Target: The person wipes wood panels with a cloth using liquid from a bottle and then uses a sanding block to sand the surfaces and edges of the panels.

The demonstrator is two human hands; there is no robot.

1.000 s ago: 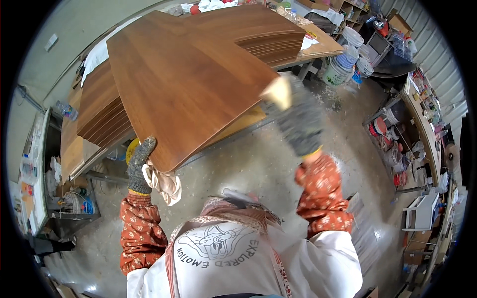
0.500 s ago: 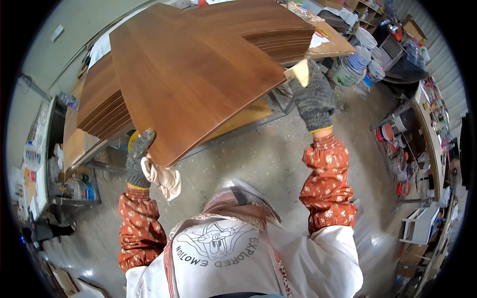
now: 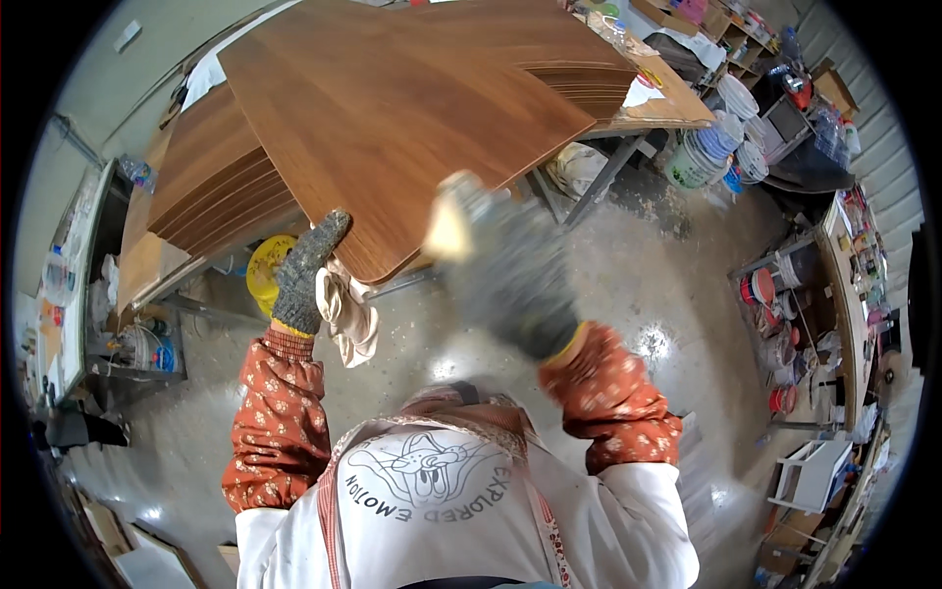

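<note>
A large brown wood-grain board [image 3: 392,128] lies slantwise over stacks of similar boards, its rounded near corner pointing at me. My left hand [image 3: 309,265], in a dark grey knitted glove, is closed on the board's left edge near that corner. A pale cloth [image 3: 345,319] hangs beside its palm, apparently held in the same hand. My right hand [image 3: 515,275], gloved alike and smeared by motion, is closed round a pale yellow block [image 3: 448,231], possibly a sanding sponge. The block is close to the board's near right edge; whether they touch cannot be made out.
Stacked brown boards [image 3: 196,187] lie under the left side, and another stack [image 3: 589,83] at the far right, all on a worktable. Below stands a yellow bucket [image 3: 263,275]. White buckets [image 3: 699,157] are at the table's right end; a cluttered shelf [image 3: 834,285] lines the right.
My right hand has swung left and nearer from the board's right corner with the block. The view has shifted slightly; my left hand still grips the board's edge.
</note>
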